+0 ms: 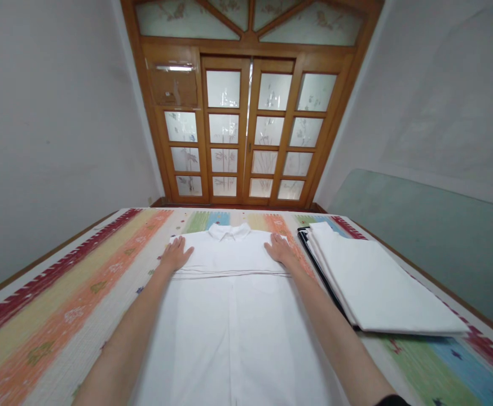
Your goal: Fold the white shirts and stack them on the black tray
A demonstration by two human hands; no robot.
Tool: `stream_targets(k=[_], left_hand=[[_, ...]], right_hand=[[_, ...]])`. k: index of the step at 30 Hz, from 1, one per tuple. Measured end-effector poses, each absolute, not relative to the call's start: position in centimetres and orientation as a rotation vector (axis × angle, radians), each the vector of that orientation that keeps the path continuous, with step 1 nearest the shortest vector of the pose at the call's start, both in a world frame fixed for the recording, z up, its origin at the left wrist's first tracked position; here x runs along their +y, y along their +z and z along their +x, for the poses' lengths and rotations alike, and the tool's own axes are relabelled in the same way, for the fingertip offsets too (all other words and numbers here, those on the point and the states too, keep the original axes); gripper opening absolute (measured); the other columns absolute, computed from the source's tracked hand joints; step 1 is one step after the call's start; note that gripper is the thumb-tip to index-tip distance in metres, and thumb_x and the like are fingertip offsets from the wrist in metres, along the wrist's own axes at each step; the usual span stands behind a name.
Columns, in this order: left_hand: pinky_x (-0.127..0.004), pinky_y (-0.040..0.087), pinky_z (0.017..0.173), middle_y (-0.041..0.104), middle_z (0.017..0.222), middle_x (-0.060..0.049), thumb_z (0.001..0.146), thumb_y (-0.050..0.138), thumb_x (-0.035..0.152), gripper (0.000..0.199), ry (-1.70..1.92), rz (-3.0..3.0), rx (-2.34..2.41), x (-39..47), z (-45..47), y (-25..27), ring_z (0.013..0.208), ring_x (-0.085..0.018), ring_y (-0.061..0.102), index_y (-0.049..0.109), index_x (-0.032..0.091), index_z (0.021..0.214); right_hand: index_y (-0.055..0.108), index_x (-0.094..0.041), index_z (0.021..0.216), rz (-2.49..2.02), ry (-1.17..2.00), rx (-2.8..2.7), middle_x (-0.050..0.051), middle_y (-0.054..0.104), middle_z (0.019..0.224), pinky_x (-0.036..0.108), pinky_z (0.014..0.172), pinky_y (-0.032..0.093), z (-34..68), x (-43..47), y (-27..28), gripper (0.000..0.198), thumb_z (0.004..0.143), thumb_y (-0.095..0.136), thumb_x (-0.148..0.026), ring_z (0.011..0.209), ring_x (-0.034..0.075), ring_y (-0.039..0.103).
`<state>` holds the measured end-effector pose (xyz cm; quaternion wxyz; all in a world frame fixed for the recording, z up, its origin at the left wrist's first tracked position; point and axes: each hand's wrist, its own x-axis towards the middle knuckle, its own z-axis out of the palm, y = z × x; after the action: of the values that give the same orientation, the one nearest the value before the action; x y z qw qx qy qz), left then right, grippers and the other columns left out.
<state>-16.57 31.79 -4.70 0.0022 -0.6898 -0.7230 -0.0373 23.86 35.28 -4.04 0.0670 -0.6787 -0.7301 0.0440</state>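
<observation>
A white collared shirt (212,321) lies flat in front of me with its collar (228,232) at the far end. Folds of cloth run crosswise over its upper part, just below the shoulders. My left hand (177,255) rests flat on the shirt's left shoulder edge, fingers stretched out and thumb apart. On the opposite shoulder edge lies my right hand (279,248), palm down with its fingers extended. Neither hand grips the cloth. The shirt's near end runs out of view at the bottom.
A stack of folded white cloth (390,287) with a black item along its left edge lies to the right. Underneath everything is a striped, patterned cover (81,304). Wooden glass-paned doors (246,129) stand beyond; a pale green panel (424,225) leans at the right wall.
</observation>
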Motion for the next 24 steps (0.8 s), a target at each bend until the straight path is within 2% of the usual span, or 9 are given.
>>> stream_targets(k=[13,20,24], left_hand=[[-0.048,0.015,0.116,0.023,0.154,-0.021,0.090,0.022,0.059,0.080,-0.192,-1.985,-2.468,31.5,-16.3,-4.0,0.144,-0.031,0.019,0.027,0.002,0.146],[-0.057,0.017,0.113,0.026,0.152,-0.024,0.086,0.024,0.062,0.086,-0.293,-1.891,-2.488,31.3,-16.5,-4.3,0.142,-0.037,0.022,0.028,-0.001,0.146],[-0.054,0.015,0.115,0.023,0.154,-0.022,0.086,0.023,0.063,0.087,-0.264,-1.871,-2.533,31.0,-16.2,-3.9,0.143,-0.034,0.020,0.026,0.000,0.146]], right_hand=[[0.012,0.005,0.148,-2.248,0.231,-1.904,0.022,0.010,0.156,0.041,0.116,0.004,23.8,35.2,-4.2,0.086,0.092,0.025,-0.058,0.145,0.028,0.008],[0.013,0.005,0.148,-2.290,0.181,-1.760,0.025,0.013,0.155,0.047,0.116,0.002,24.1,34.9,-5.1,0.090,0.089,0.025,-0.062,0.145,0.031,0.008],[0.014,0.007,0.147,-2.291,0.160,-1.788,0.025,0.012,0.155,0.045,0.116,0.002,24.6,34.2,-5.0,0.091,0.090,0.024,-0.063,0.145,0.031,0.006]])
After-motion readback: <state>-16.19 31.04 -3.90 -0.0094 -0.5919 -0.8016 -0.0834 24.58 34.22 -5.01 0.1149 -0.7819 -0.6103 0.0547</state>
